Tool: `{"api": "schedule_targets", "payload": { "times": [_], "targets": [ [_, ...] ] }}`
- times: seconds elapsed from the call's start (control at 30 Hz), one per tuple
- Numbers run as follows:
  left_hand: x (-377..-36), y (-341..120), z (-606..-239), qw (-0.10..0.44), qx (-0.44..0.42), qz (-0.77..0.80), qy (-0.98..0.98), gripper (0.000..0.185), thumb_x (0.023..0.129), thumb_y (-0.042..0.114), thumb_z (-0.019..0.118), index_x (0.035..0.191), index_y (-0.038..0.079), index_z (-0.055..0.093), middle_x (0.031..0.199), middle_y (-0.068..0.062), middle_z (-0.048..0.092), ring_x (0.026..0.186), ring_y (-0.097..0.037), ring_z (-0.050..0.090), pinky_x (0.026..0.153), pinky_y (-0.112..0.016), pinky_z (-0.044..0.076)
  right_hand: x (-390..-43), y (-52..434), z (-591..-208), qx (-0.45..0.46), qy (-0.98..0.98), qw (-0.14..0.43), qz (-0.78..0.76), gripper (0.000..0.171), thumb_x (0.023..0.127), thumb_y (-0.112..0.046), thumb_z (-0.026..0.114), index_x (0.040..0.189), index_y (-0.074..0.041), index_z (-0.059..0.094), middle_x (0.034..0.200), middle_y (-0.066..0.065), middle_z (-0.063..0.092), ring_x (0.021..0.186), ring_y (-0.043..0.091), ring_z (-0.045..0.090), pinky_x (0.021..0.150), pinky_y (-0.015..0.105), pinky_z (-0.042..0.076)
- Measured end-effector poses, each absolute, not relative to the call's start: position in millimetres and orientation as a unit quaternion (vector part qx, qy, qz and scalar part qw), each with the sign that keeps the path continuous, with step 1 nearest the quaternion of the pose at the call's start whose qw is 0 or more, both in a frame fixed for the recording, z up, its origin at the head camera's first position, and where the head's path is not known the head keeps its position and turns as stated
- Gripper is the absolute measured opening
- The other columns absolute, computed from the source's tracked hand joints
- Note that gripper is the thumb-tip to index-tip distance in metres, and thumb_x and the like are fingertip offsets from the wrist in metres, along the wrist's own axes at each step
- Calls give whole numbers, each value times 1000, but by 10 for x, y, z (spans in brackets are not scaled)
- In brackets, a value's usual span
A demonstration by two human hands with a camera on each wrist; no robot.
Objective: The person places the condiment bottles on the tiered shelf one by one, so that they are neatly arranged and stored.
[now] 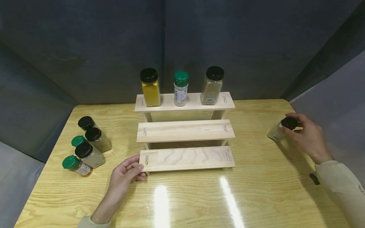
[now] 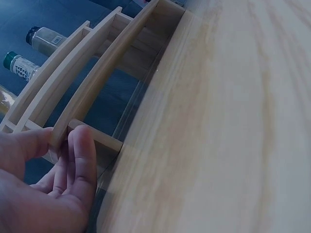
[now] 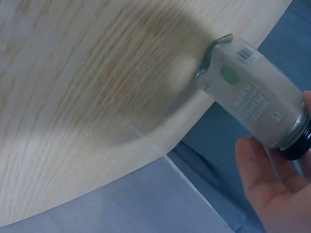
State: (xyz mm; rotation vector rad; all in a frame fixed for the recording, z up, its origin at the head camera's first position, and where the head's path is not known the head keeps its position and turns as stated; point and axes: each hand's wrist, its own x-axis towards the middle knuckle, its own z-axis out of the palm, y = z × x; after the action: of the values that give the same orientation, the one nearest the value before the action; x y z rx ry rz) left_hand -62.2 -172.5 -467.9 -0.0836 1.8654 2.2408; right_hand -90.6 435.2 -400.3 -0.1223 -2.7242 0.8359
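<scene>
Right hand [image 1: 306, 136]: grips a pepper jar [image 1: 278, 130] by its black cap, at the table's right edge. In the right wrist view the jar [image 3: 252, 92] is tilted, its base on or just above the table edge; which of the 2 cannot be told.
Jar label: reads "WHITE PEPPER"; pale powder inside.
Left hand [image 1: 125, 175]: fingers relaxed, touching the front left corner of the rack [image 1: 185, 126]. In the left wrist view the fingertips [image 2: 82, 145] press on the lowest shelf's end; it clasps nothing.
Rack: 3 stepped wooden shelves at the table's middle. Top shelf carries 3 jars: yellow jar [image 1: 150, 87], green-capped jar [image 1: 181, 88], grey-green jar [image 1: 212, 85]. Middle and lowest shelves are bare.
Spare jars [image 1: 86, 147]: 5 standing close together at the left of the table [image 1: 182, 196], well apart from the rack.
Step in hand, as judged: lifting the pepper jar to carry it to the rack.
Advice: a cap-only hold lets the jar swing; wrap the fingers lower round the glass, bring it upright before moving, and clear the table edge first. Keep the left hand steadying the rack so a shelf does not shift on contact.
Risk: the jar sits over the table edge; a slip drops it to the floor.
</scene>
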Motion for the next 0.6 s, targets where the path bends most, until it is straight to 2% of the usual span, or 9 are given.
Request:
{"api": "schedule_targets", "payload": {
  "times": [0.23, 0.6],
  "targets": [
    [-620, -1728, -4678, 113, -27, 761, 639, 49, 105, -7, 65, 151, -15, 49, 103, -14, 67, 83, -18, 73, 78, -29, 68, -897, 4376, -4029, -39, -940, 166, 297, 57, 98, -11, 83, 149, 1, 61, 127, 26, 66, 98, -13, 49, 77, -5, 43],
    [-621, -1721, -4674, 111, -28, 762, 638, 48, 105, -8, 65, 150, -15, 50, 103, -14, 68, 83, -19, 73, 77, -29, 68, -877, 4365, -4019, -37, -936, 173, 303, 55, 97, -9, 85, 147, 2, 63, 127, 29, 66, 94, -19, 50, 77, -5, 44]
  ]
}}
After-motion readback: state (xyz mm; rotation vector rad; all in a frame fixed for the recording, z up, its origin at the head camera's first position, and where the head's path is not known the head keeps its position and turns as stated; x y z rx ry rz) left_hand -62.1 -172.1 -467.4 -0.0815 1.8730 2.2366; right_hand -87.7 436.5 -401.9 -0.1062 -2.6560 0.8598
